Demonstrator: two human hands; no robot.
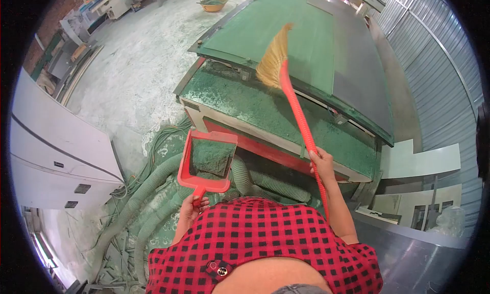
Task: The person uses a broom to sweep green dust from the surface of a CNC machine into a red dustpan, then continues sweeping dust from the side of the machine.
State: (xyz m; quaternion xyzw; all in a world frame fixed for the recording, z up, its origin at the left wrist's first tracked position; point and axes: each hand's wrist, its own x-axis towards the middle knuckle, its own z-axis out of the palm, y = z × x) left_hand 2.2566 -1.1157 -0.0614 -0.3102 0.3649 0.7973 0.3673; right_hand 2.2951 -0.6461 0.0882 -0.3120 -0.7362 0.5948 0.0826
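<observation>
My left hand (195,204) is closed around the short handle of a red dustpan (205,182), held low in front of the machine. A heap of dark green dust (210,158) lies in its pan. With my right hand (321,162) I grip the long red handle of a broom (298,110), fingers wrapped round it. The broom's straw bristles point up and away, overlapping the near edge of the green machine bed (301,39). Below that edge, green dust covers a ledge (229,92) along the machine's front.
Thick ribbed hoses (161,174) and cables (166,141) run over the dusty floor beneath the dustpan. A white cabinet (61,146) stands at left. Further back on the floor sits a yellow basin (213,5). White boards (421,160) lean by the corrugated wall (444,54) at right.
</observation>
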